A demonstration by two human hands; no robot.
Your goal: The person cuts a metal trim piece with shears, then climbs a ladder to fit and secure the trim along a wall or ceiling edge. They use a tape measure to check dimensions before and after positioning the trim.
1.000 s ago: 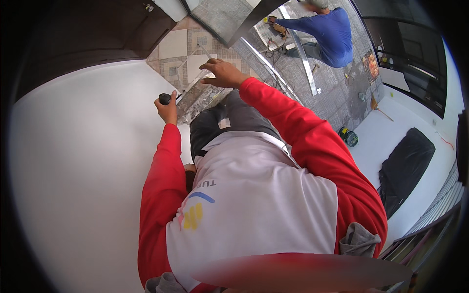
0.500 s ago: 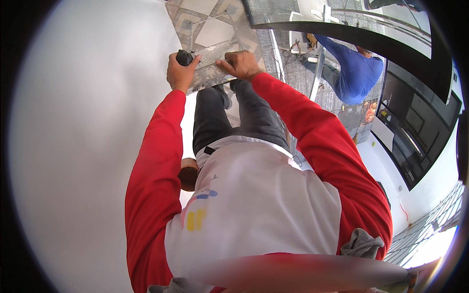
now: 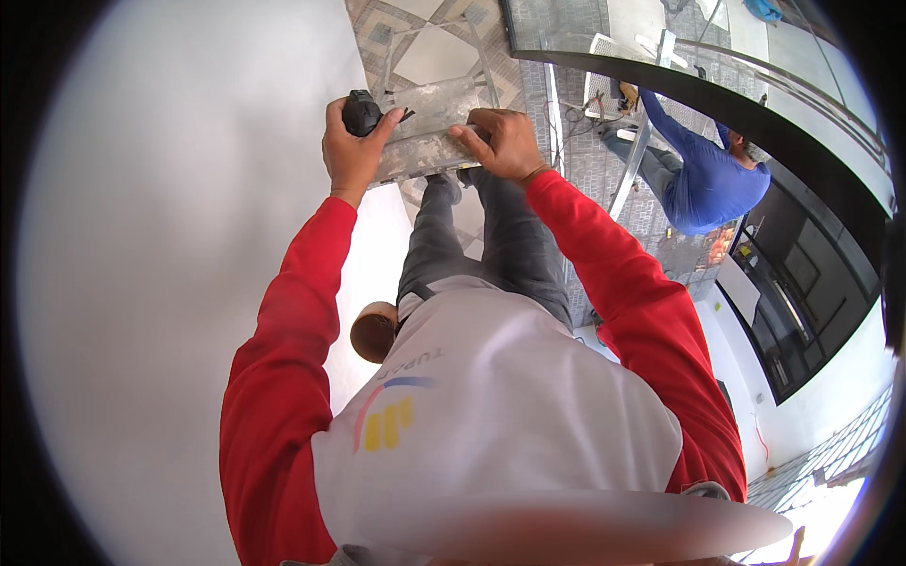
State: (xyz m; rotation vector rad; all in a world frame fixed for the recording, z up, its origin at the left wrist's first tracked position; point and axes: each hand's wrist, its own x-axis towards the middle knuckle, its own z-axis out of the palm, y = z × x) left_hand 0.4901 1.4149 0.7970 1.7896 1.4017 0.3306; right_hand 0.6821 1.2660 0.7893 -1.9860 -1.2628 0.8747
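My left hand point(image 3: 349, 158) is wrapped round a compact black object point(image 3: 360, 113) with a short dark strip jutting from its right side; its kind I cannot make out. Just below and right of that object is a worn, paint-spattered metal stepladder point(image 3: 425, 154), its top crossing in front of my legs. My right hand point(image 3: 505, 143) has its fingers curled over the right part of the ladder's top edge, the thumb pointing left. Both arms reach forward, apart from each other, and the fingers' undersides are hidden.
A smooth white wall point(image 3: 179, 283) fills the left side. On the right, a dark-framed glass pane point(image 3: 604, 24) stands near a crouching person in a blue shirt point(image 3: 722, 184), who is beside a long metal bar point(image 3: 630, 170). Patterned tiles point(image 3: 429, 57) lie beyond the ladder.
The view has shifted, so the ladder, pane and person appear farther right. My left hand has turned a little, showing more of the black object. My right hand stays at the ladder's top.
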